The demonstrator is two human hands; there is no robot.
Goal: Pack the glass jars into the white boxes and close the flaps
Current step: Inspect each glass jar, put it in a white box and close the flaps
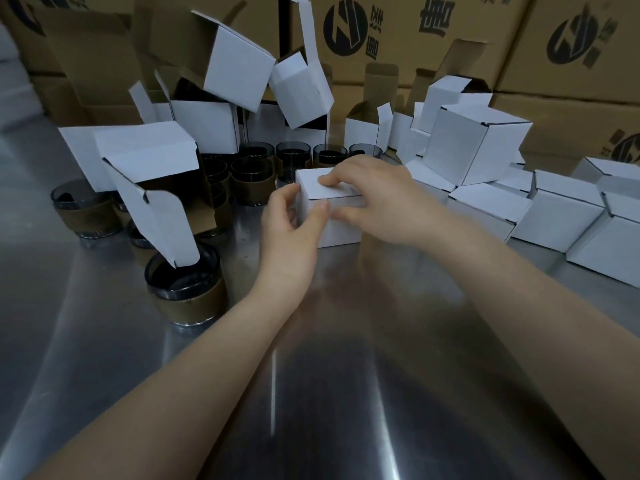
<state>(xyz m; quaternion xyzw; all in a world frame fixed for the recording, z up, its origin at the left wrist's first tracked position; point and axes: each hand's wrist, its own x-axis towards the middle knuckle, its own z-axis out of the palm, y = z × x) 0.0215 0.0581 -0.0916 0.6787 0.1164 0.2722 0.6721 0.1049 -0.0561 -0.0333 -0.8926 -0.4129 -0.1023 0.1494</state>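
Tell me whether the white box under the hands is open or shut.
Shut: on the white box the top flap lies flat, the right hand gripping over it, the left hand holding the side. Contents hidden.

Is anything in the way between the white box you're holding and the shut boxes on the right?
Nothing visible is. The left hand and right hand both grip the white box. Only the right hand itself and bare metal table lie between it and the nearest shut box.
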